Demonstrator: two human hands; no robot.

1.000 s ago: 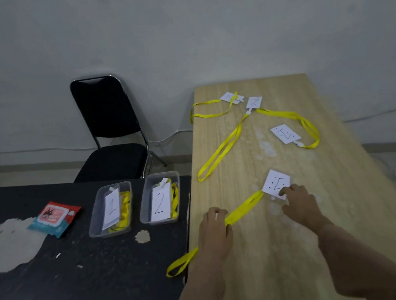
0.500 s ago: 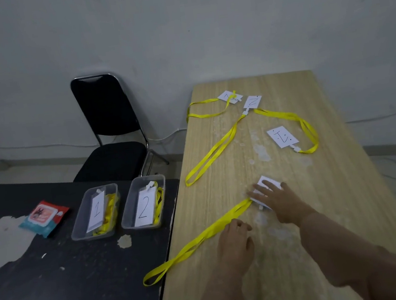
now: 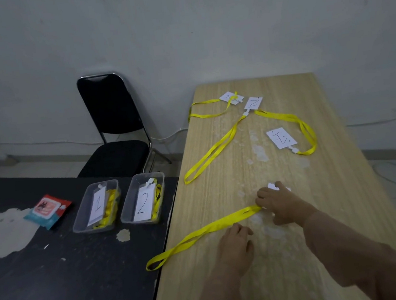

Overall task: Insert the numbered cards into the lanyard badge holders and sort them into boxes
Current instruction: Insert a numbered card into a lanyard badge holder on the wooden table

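Two slips look likeliest here, both around the nearest yellow lanyard (image 3: pixel 202 232). It lies slantwise on the wooden table (image 3: pixel 336 207), with its loop end hanging over the left edge toward the black table (image 3: pixel 59 291). The right hand (image 3: pixel 282 204) lies palm-down at the strap's clip end and covers nearly all of a white card (image 3: pixel 272 186). Only a corner of the card shows, so I cannot tell whether the fingers pinch it or merely press it, nor whether a badge holder sits beneath. The left hand (image 3: pixel 235 242) rests just at the strap's near edge, fingers loosely curled, holding nothing that I can see. With so little pinning the strap, a tug from the right could swing the overhanging loop or drag it about, and the thin card might crease or skid as it is lifted off the flat surface. Its number is hidden too, so a misread could send it to the wrong one of the box marked 1 (image 3: pixel 81 209) and the box marked 2 (image 3: pixel 128 202), both on the black table, well apart from the hands
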